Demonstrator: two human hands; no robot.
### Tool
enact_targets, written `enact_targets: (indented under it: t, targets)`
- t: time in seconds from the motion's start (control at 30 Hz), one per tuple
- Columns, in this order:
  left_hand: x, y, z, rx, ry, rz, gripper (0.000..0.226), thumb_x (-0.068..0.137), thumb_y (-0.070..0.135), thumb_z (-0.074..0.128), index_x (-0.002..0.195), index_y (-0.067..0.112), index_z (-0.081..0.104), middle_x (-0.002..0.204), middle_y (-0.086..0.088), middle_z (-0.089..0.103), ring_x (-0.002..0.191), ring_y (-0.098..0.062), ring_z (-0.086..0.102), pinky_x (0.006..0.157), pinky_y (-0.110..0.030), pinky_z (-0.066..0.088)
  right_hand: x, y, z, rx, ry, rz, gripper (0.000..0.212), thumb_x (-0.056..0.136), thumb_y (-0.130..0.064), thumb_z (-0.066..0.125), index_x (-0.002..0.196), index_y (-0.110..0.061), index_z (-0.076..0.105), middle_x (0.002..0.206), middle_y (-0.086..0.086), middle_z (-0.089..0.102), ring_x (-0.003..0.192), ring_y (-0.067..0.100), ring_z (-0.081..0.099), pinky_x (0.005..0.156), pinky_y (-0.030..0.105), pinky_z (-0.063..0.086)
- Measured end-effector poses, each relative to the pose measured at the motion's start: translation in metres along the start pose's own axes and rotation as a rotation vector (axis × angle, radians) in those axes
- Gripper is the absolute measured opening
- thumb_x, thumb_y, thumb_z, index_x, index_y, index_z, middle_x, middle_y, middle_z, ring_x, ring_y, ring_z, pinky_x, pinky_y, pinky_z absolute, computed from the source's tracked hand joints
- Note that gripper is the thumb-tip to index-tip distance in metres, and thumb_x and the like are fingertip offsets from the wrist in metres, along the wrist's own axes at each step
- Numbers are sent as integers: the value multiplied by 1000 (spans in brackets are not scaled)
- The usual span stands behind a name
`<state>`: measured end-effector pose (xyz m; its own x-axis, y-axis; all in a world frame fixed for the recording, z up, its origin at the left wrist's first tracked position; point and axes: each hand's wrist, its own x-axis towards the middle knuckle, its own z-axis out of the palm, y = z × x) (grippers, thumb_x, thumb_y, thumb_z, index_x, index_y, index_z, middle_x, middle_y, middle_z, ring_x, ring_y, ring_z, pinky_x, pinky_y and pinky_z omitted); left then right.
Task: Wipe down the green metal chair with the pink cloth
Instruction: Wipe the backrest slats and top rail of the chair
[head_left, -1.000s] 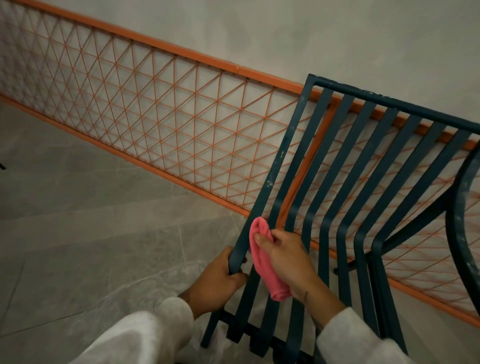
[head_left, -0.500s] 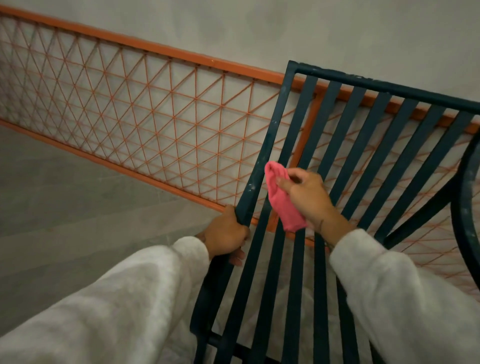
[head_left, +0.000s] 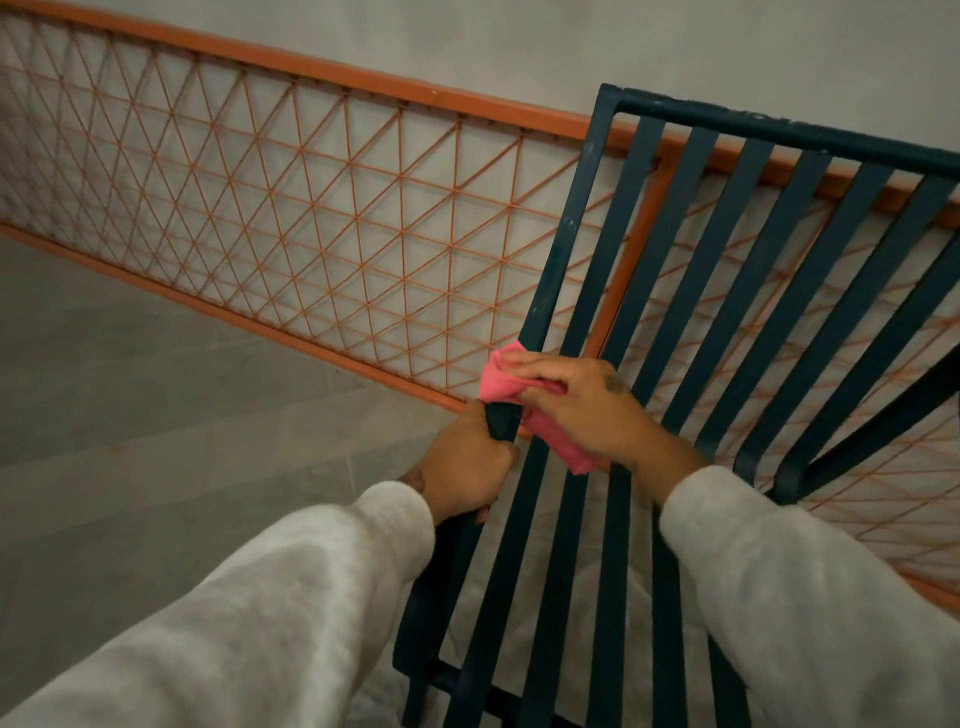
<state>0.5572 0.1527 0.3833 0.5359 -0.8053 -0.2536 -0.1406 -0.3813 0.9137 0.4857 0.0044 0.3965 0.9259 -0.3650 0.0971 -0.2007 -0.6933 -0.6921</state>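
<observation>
Chair (head_left: 563, 260) (dark green metal, slatted) fills the right half of view, with the orange lattice railing (head_left: 311, 234) behind it. Left hand (head_left: 462, 462) grip: fingers curled fully round the outer frame bar, low on it. Right hand (head_left: 587, 410) grip: closed on the pink cloth (head_left: 496, 382), which is bunched and pressed against that same bar just above the left hand. Cloth tail trails down across the next slat. Grey tile floor (head_left: 130, 415) at left. Pale sleeves on both arms.
</observation>
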Motion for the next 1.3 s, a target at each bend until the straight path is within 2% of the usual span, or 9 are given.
enact_targets:
  t: [0.07, 0.17, 0.3, 0.47, 0.63, 0.77, 0.87, 1.07, 1.3]
  targets:
    - [1, 0, 1, -13, 7, -21, 16, 91, 12, 46, 95, 27, 47, 68, -3, 54, 40, -11, 48, 39, -25, 44, 2, 4, -14, -12, -23, 37, 37, 93, -2, 62, 126, -20, 67, 134, -12, 61, 121, -9, 48, 97, -3, 34]
    - [1, -3, 0, -19, 17, -73, 20, 91, 16, 49, 110, 20, 46, 75, -3, 54, 47, -13, 50, 41, -26, 45, 19, 2, -22, -117, 104, 90, 34, 95, -8, 61, 125, -23, 68, 130, -6, 66, 104, -8, 54, 100, 9, 38]
    - [1, -2, 0, -28, 10, -73, 25, 91, 13, 50, 114, 20, 45, 75, -4, 54, 49, -14, 50, 41, -24, 44, 26, -11, -6, -109, 151, 75, 29, 97, -7, 56, 115, -22, 74, 126, -8, 68, 107, -8, 48, 86, -14, 19]
    - [0, 0, 1, -3, 22, -17, 17, 91, 9, 46, 104, 20, 48, 66, -5, 54, 41, -13, 48, 38, -24, 43, -8, -9, 26, -45, 189, -21, 31, 94, -8, 62, 121, -19, 71, 132, -4, 65, 124, 3, 55, 115, 23, 35]
    - [-5, 5, 2, 13, 28, -19, 12, 92, 9, 46, 100, 18, 51, 65, -4, 54, 41, -13, 47, 39, -24, 43, -27, -11, 15, -17, 133, -5, 36, 94, -14, 64, 129, -20, 64, 135, -4, 63, 126, 8, 55, 113, 24, 37]
    - [-7, 8, 2, 6, 32, -62, 17, 90, 11, 48, 107, 13, 51, 68, -3, 54, 46, -14, 48, 40, -25, 43, 2, -5, 2, -134, 192, 142, 29, 98, -30, 58, 127, -31, 66, 123, -4, 68, 101, 12, 60, 98, 23, 44]
    - [-7, 7, 1, 3, 38, -87, 20, 89, 12, 50, 108, 17, 48, 70, -4, 55, 47, -15, 49, 42, -26, 44, 8, -6, 14, -88, 236, 171, 28, 99, -29, 56, 124, -33, 67, 129, -5, 66, 112, 17, 61, 107, 29, 44]
    - [-10, 8, -1, 64, -10, -13, 15, 93, 11, 50, 96, 26, 49, 73, -6, 58, 49, -16, 52, 43, -26, 47, -34, -10, 28, -81, 200, -16, 38, 98, -17, 59, 135, -24, 60, 139, -7, 59, 122, 0, 52, 107, 4, 28]
    - [43, 15, -12, 72, -110, 45, 15, 88, 6, 60, 101, 12, 62, 85, -17, 68, 56, -21, 64, 46, -32, 56, -13, 30, 11, -34, 186, -215, 44, 93, -9, 64, 133, -26, 58, 136, -18, 54, 128, -13, 45, 113, 12, 32]
